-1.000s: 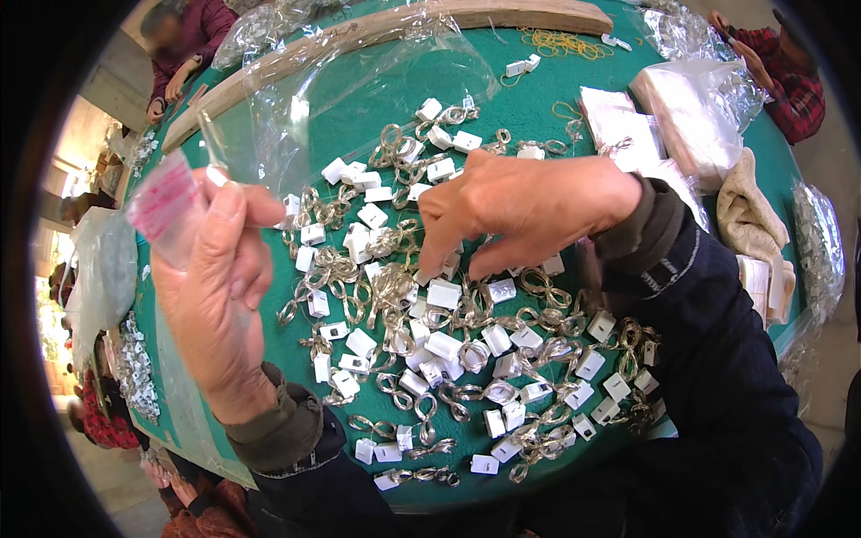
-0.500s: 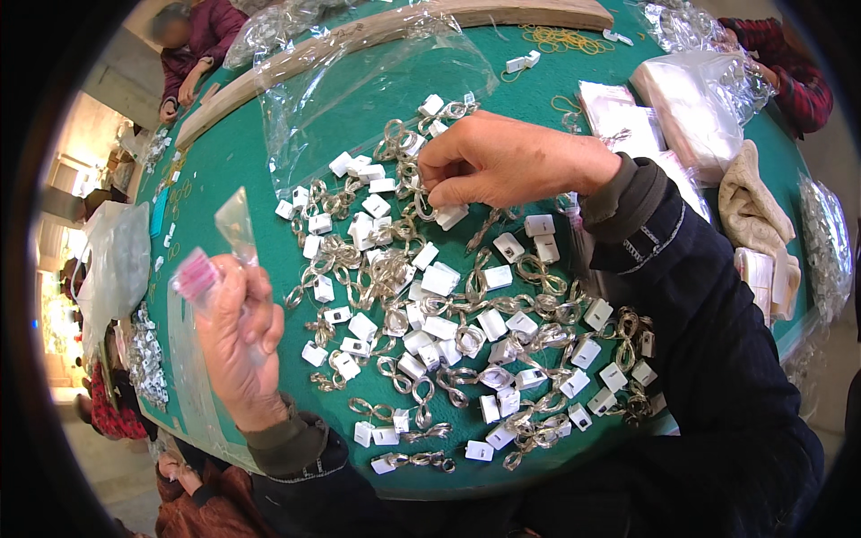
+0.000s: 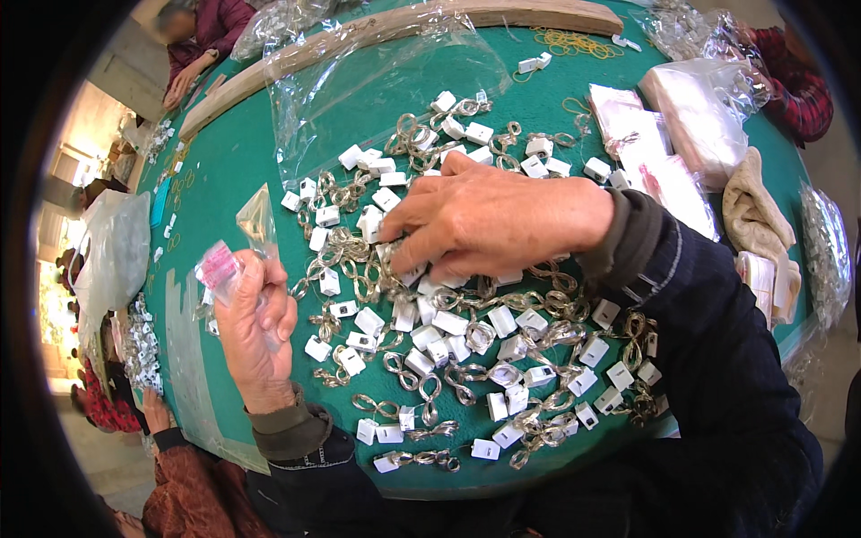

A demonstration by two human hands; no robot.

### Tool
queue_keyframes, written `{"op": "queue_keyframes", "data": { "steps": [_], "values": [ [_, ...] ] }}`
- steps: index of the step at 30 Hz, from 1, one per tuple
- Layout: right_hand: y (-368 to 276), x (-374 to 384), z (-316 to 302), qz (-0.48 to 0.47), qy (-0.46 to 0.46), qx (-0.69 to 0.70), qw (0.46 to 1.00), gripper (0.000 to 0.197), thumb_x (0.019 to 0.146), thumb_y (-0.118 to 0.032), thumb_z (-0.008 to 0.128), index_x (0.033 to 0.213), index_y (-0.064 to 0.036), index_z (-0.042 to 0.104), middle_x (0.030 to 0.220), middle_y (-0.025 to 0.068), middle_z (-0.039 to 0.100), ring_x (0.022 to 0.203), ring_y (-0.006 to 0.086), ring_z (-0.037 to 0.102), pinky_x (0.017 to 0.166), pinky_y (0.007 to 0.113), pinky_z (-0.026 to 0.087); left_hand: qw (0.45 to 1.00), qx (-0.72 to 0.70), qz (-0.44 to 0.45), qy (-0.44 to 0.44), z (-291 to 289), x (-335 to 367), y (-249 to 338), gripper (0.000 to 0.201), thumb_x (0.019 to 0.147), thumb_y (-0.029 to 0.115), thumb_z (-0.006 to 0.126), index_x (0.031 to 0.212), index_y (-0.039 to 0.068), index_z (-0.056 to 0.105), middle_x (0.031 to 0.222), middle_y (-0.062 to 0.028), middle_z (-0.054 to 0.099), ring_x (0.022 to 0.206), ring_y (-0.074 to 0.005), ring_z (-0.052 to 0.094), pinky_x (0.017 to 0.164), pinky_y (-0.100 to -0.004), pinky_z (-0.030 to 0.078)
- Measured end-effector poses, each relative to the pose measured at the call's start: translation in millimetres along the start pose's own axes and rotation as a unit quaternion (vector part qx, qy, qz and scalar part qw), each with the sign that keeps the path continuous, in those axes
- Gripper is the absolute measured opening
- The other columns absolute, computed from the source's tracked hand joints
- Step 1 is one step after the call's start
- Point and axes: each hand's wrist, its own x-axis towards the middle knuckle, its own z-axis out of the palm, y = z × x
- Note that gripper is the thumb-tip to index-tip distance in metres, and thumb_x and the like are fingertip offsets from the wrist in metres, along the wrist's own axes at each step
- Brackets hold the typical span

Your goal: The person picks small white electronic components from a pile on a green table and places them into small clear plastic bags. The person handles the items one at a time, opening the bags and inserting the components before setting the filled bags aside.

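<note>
My left hand [image 3: 256,327] is closed on a small clear plastic bag [image 3: 257,222], which sticks up above the fingers. A pink-printed part [image 3: 218,265] of clear plastic shows beside the thumb. My right hand [image 3: 493,215] is palm down over a wide heap of small white boxes [image 3: 448,323] with bundled silvery wires [image 3: 430,394]. Its fingers are bent and apart, with the tips down among the bundled wires [image 3: 345,247] left of the heap's middle. The palm hides the boxes underneath, and no held piece shows in that hand.
A large clear plastic sheet [image 3: 386,81] lies behind the heap, near a long wooden bar [image 3: 404,27]. Yellow rubber bands [image 3: 578,42] lie at the back. Packs of plastic bags [image 3: 691,117] and a beige cloth [image 3: 758,206] are at right. Other people sit around the green table [image 3: 224,152].
My right hand has moved left and nearer to me, from the heap's back to its middle, uncovering boxes behind it. My left hand has shifted slightly right, still holding the bag.
</note>
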Motion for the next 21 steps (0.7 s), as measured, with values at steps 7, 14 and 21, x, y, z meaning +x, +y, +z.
{"op": "queue_keyframes", "data": {
  "steps": [7, 14, 21],
  "values": [
    [13.2, -8.5, -21.3, 0.106, 0.047, 0.042, 0.992, 0.014, 0.082, -0.011, 0.071, 0.095, -0.0115, 0.072, 0.112, 0.0052, 0.067, 0.104, 0.0256, 0.062, 0.087, 0.040, 0.040, 1.000, 0.003, 0.013, 0.012, -2.2, -2.7, 0.6, 0.013, 0.100, 0.016, 0.059, 0.098, 0.004, 0.053, 0.088, -0.0099, 0.061, 0.047, -0.0009, 0.037, 0.038, -0.0170, 0.031],
    [-17.2, -0.7, -7.1, -0.039, -0.049, 0.018, 0.998, 0.024, 0.082, -0.016, 0.073, 0.106, -0.0161, 0.073, 0.124, 0.0025, 0.062, 0.116, 0.0223, 0.054, 0.091, 0.041, 0.039, 0.999, 0.018, 0.021, 0.018, 1.1, -7.5, 0.4, 0.011, 0.098, 0.014, 0.059, 0.101, 0.005, 0.054, 0.086, -0.0092, 0.063, 0.048, -0.0007, 0.038, 0.039, -0.0169, 0.031],
    [-6.4, -2.4, -8.3, 0.075, -0.060, -0.077, 0.992, 0.037, 0.079, -0.006, 0.073, 0.114, -0.0169, 0.071, 0.123, 0.0037, 0.063, 0.113, 0.0233, 0.057, 0.094, 0.041, 0.036, 0.999, 0.047, 0.006, -0.002, 3.7, -9.1, -9.4, 0.013, 0.096, 0.016, 0.064, 0.101, 0.006, 0.057, 0.085, -0.0088, 0.066, 0.048, 0.0004, 0.038, 0.040, -0.0162, 0.030]
  ]
}}
